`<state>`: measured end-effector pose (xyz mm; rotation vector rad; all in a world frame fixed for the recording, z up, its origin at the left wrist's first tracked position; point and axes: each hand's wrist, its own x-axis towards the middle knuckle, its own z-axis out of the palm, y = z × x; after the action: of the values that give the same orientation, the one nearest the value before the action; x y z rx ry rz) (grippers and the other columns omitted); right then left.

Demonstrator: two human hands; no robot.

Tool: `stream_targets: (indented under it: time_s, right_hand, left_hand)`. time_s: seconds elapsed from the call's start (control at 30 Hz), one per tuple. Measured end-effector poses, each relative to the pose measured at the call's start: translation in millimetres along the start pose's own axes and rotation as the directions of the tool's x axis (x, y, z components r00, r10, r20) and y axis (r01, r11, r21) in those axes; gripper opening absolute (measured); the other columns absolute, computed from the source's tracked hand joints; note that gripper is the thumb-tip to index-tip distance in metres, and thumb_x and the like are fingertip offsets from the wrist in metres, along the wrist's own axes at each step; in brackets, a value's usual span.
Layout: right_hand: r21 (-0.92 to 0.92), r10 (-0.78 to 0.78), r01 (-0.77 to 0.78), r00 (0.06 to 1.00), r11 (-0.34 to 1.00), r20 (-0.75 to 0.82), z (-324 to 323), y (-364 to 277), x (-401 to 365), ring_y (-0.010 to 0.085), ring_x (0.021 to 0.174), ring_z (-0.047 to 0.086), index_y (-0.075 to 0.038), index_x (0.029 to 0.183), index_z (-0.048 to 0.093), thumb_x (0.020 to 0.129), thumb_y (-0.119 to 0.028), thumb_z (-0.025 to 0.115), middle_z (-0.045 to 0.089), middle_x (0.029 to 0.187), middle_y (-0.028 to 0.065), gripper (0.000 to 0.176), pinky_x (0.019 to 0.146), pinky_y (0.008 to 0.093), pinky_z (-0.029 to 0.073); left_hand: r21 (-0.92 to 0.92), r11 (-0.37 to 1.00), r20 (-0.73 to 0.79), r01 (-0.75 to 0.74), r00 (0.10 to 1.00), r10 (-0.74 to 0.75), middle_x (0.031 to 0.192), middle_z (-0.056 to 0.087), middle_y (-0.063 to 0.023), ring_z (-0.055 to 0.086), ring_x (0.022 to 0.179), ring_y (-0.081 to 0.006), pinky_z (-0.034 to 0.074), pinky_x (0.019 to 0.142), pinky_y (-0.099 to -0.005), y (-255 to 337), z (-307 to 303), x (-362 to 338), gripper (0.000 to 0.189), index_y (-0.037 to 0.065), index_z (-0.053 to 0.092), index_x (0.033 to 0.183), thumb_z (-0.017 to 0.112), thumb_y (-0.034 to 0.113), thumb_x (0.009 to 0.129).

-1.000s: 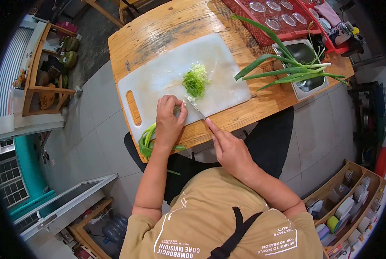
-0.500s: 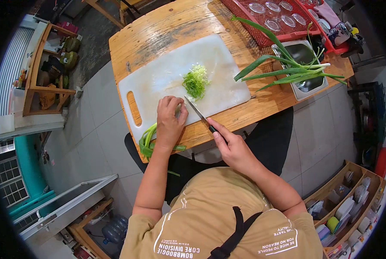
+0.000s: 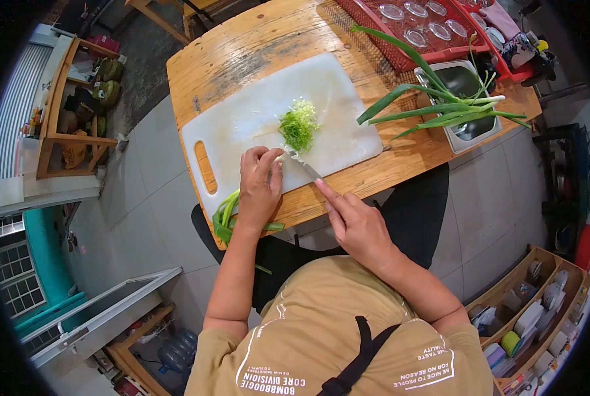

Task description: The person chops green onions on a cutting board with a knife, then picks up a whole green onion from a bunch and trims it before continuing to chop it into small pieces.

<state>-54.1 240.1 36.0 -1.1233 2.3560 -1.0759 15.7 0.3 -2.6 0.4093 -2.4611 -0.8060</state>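
Observation:
A white cutting board lies on the wooden table, with a pile of chopped green onion on it. My left hand is closed around green onion stalks near the board's front edge; their green ends hang over the edge beside my wrist. My right hand grips a knife, its tip low over the board beside some white cut bits. The handle is mostly hidden in my fingers.
Whole green onions lie across a metal tray at the table's right. Behind them a red crate holds glasses. The wooden table has its near edge just in front of my body.
The knife and my right hand have shifted slightly, and the blade has turned. More white bits show by its tip. My left fingers have moved a little on the stalks.

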Motion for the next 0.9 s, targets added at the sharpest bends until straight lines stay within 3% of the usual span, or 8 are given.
stream_targets:
  time_s: [0.17, 0.23, 0.33, 0.4, 0.6, 0.9]
  right_hand:
    - [-0.099, -0.013, 0.013, 1.0, 0.995, 0.004, 1.1, -1.2, 3.8, 0.0362, 0.072, 0.069, -0.026, 0.168, 0.054, 0.108, -0.016, 0.069, 0.059, 0.091, 0.0132, 0.063, 0.066, 0.0492, 0.06]
    - [-0.123, -0.017, 0.017, 1.0, 0.992, 0.006, 2.1, -1.8, 4.6, 0.0358, 0.072, 0.069, -0.027, 0.169, 0.054, 0.107, -0.016, 0.07, 0.059, 0.092, 0.0132, 0.064, 0.066, 0.049, 0.06]
    - [-0.166, -0.01, 0.015, 0.999, 0.986, 0.032, 3.8, -2.9, 4.8, 0.0351, 0.072, 0.07, -0.027, 0.169, 0.053, 0.106, -0.015, 0.07, 0.058, 0.094, 0.0132, 0.067, 0.064, 0.0489, 0.06]
    - [-0.194, -0.009, 0.008, 1.0, 0.981, -0.004, 4.4, -4.4, 4.2, 0.0335, 0.069, 0.068, -0.028, 0.166, 0.058, 0.105, -0.013, 0.072, 0.058, 0.092, 0.0119, 0.064, 0.064, 0.0465, 0.059]
    - [-0.247, -0.008, 0.018, 0.999, 0.969, 0.045, 0.4, -4.6, -3.8, 0.0335, 0.072, 0.072, -0.026, 0.17, 0.052, 0.103, -0.013, 0.072, 0.057, 0.096, 0.0132, 0.071, 0.063, 0.0469, 0.06]
    - [-0.247, -0.021, 0.03, 0.999, 0.969, 0.039, -9.0, 0.2, -17.8, 0.0323, 0.07, 0.072, -0.024, 0.169, 0.054, 0.102, -0.011, 0.074, 0.058, 0.094, 0.0125, 0.071, 0.062, 0.0455, 0.06]
  left_hand:
    - [-0.008, 0.999, 0.078, -0.04, 0.996, 0.04, 0.122, 0.062, -0.0147, 0.063, 0.115, -0.0346, 0.054, 0.103, -0.0441, -3.9, -3.1, -3.7, 0.037, 0.011, 0.077, 0.133, 0.072, -0.003, 0.1]
    - [-0.031, 0.997, 0.116, -0.064, 0.991, 0.068, 0.12, 0.063, -0.0127, 0.062, 0.115, -0.0338, 0.052, 0.105, -0.0469, -1.9, -5.4, -3.6, 0.059, 0.022, 0.08, 0.138, 0.07, -0.01, 0.089]
    - [0.041, 0.987, 0.198, -0.153, 0.97, 0.142, 0.122, 0.062, -0.0117, 0.06, 0.12, -0.0339, 0.05, 0.109, -0.0473, 0.4, -12.1, -1.4, 0.061, 0.025, 0.081, 0.139, 0.069, -0.007, 0.089]
    - [0.061, 0.987, 0.202, -0.148, 0.97, 0.133, 0.123, 0.062, -0.0115, 0.059, 0.122, -0.034, 0.049, 0.11, -0.0477, 1.2, -10.9, -2.0, 0.06, 0.025, 0.081, 0.139, 0.069, -0.006, 0.089]
    - [0.083, 0.989, 0.176, -0.123, 0.978, 0.107, 0.123, 0.061, -0.0121, 0.058, 0.121, -0.034, 0.048, 0.11, -0.0475, 2.6, -7.3, -1.9, 0.058, 0.021, 0.082, 0.136, 0.068, -0.006, 0.087]
    - [0.083, 0.988, 0.167, -0.128, 0.98, 0.112, 0.121, 0.061, -0.0135, 0.06, 0.117, -0.0336, 0.05, 0.108, -0.0464, 1.1, -6.9, -0.9, 0.055, 0.018, 0.082, 0.134, 0.07, -0.007, 0.086]
